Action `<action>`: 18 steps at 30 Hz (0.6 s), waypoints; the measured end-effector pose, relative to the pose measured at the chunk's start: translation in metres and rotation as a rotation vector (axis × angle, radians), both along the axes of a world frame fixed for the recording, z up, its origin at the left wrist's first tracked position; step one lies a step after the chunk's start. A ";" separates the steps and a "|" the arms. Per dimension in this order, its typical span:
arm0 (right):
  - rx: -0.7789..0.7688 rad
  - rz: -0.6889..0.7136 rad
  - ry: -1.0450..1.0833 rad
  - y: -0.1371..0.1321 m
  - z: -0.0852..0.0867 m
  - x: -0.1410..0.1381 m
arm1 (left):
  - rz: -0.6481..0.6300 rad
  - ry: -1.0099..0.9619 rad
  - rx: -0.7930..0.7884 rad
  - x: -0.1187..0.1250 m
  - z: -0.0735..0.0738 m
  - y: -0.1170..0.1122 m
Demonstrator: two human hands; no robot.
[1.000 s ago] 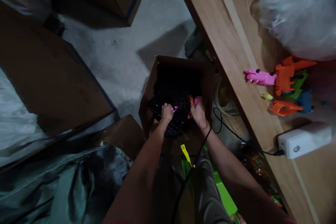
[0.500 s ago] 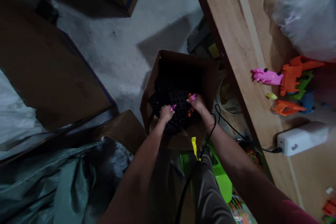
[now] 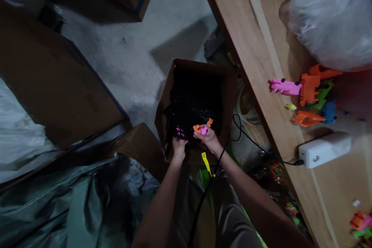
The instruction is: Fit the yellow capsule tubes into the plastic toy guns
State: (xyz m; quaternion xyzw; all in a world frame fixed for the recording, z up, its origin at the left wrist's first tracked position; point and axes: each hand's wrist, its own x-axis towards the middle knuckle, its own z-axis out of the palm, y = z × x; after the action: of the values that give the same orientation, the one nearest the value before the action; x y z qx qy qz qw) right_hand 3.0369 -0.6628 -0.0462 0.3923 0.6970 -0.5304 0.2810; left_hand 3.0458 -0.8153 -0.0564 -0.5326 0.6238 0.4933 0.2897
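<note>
An open cardboard box stands on the floor between my knees, filled with black plastic grid pieces. My left hand is closed at the box's near edge, with a small pink piece just above its fingers. My right hand is closed around small pink and orange toy pieces at the box's near rim. Another orange bit lies on the black pieces just beyond.
A wooden table runs along the right, bearing pink, orange, green and blue toys, a white power adapter with a black cable, and a plastic bag. Large cardboard boxes and grey sheeting lie left.
Both hands have drawn back from the middle of the box to its near edge. The right hand has lifted pink and orange pieces out toward me.
</note>
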 end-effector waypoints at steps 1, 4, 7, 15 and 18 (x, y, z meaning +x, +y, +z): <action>0.114 -0.004 -0.020 0.002 -0.002 0.000 | 0.065 -0.011 0.001 0.004 0.002 0.002; 0.398 -0.019 -0.101 0.015 -0.017 -0.004 | 0.223 -0.069 -0.013 0.014 0.003 0.006; 0.495 0.010 -0.171 0.023 -0.034 -0.009 | 0.327 -0.107 -0.034 0.024 0.005 0.011; 0.490 0.069 -0.217 0.007 -0.038 -0.010 | 0.336 -0.114 -0.012 0.038 0.027 0.039; 0.390 0.034 -0.195 0.014 -0.032 -0.008 | 0.257 -0.088 0.015 0.034 0.034 0.045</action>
State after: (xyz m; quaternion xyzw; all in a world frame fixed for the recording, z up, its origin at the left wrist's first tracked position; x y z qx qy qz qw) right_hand 3.0288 -0.6489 -0.0786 0.4769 0.7626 -0.3403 0.2744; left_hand 3.0796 -0.7703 -0.0221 -0.6273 0.5332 0.5070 0.2552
